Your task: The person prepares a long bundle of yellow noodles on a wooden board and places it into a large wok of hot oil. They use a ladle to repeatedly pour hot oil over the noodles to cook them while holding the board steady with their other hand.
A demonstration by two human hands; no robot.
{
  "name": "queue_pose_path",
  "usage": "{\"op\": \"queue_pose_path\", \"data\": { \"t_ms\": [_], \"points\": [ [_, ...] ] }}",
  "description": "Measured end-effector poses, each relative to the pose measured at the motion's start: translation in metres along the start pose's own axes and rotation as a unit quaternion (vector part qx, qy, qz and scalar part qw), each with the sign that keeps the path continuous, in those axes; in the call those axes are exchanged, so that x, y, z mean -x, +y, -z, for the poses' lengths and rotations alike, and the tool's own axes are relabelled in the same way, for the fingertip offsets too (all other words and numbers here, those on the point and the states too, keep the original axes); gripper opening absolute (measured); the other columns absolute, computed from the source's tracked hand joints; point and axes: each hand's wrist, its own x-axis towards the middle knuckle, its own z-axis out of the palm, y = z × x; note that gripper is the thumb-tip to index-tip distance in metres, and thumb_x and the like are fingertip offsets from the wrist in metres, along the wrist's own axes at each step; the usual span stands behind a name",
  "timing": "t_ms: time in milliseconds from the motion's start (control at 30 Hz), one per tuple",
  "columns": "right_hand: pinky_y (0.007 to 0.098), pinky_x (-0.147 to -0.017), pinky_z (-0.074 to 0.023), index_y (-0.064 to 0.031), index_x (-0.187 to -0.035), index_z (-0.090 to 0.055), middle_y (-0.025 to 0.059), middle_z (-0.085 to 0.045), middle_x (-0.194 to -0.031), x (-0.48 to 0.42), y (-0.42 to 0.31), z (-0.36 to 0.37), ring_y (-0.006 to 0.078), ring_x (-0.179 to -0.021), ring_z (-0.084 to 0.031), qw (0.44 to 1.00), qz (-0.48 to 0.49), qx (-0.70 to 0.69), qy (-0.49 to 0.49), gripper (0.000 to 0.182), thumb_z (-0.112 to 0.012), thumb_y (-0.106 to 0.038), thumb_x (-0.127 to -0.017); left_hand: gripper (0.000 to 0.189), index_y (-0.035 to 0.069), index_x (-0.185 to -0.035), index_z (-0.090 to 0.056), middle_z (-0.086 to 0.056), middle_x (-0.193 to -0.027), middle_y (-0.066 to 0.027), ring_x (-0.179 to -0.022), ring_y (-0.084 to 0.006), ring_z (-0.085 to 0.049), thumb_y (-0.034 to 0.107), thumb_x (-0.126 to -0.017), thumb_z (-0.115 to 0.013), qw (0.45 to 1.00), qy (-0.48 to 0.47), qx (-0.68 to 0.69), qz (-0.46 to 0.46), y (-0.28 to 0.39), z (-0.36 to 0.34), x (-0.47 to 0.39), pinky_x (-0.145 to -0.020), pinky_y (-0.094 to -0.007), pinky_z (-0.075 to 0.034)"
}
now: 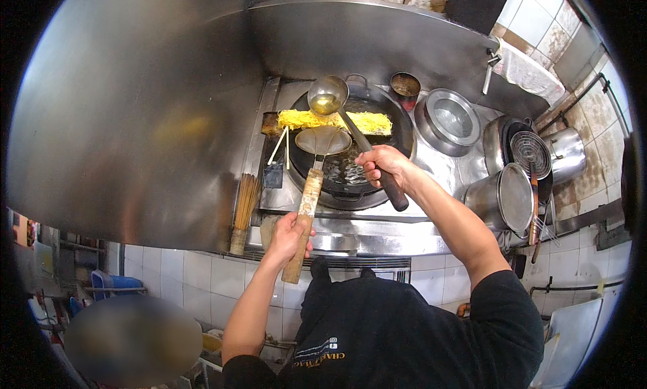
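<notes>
My left hand [290,240] grips the wooden handle of a fine-mesh strainer [323,140], whose round head is over the near half of a large dark wok [402,136]. A metal ladle [333,83] is in my right hand [386,165], held by its dark handle. Its bowl, with yellowish liquid in it, hangs above the wok's far side and covers part of the noodles. Thin yellow noodles [371,123] lie in a long band across the wok, on a narrow support whose dark end [269,124] shows at the left. Dark, shiny liquid [349,174] fills the wok's bottom.
Two pale sticks [287,149] lean at the wok's left rim. A bamboo wok brush [245,202] stands left. Behind and right are an open tin [405,88], a metal basin of liquid [451,118], a lidded pot [485,199] and a wire skimmer [530,149]. A steel splash wall [384,45] curves behind.
</notes>
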Motion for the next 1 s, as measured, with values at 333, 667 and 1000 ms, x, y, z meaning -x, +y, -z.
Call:
{"op": "queue_pose_path", "data": {
  "t_ms": [333, 667, 1000],
  "points": [
    [0.0262, -0.035, -0.0390, -0.0118, -0.064, -0.045, -0.0035, -0.045, -0.051, -0.003, 0.001, -0.010, 0.0067, -0.038, -0.044, 1.000, -0.012, 0.010, 0.002, 0.024, -0.059, -0.005, -0.083, 0.017, 0.001, -0.105, -0.048, -0.058, -0.078, -0.0067, -0.050, -0.0123, -0.055, 0.016, -0.098, -0.042, 1.000, 0.006, -0.007, -0.009, -0.004, 0.008, -0.003, -0.041, -0.0263, -0.048],
    [0.0278, -0.036, -0.0383, -0.0100, -0.069, -0.048, -0.0030, -0.046, -0.050, -0.010, 0.008, -0.007, 0.0073, -0.037, -0.044, 1.000, -0.001, -0.007, -0.007, 0.018, -0.058, -0.005, -0.083, 0.015, 0.001, -0.103, -0.048, -0.058, -0.078, -0.0074, -0.050, -0.0128, -0.054, 0.014, -0.097, -0.043, 1.000, 0.005, -0.009, -0.024, -0.005, 0.004, -0.004, -0.041, -0.0271, -0.047],
    [0.0274, -0.036, -0.0391, -0.0098, -0.068, -0.048, -0.0040, -0.046, -0.050, 0.014, 0.010, 0.019, 0.0069, -0.037, -0.044, 0.998, 0.016, 0.038, 0.042, 0.018, -0.060, -0.007, -0.082, 0.016, 0.001, -0.104, -0.048, -0.059, -0.079, -0.0086, -0.050, -0.0133, -0.054, 0.014, -0.098, -0.042, 1.000, 0.015, -0.008, -0.012, -0.004, 0.000, -0.002, -0.039, -0.0274, -0.046]
  ]
}}
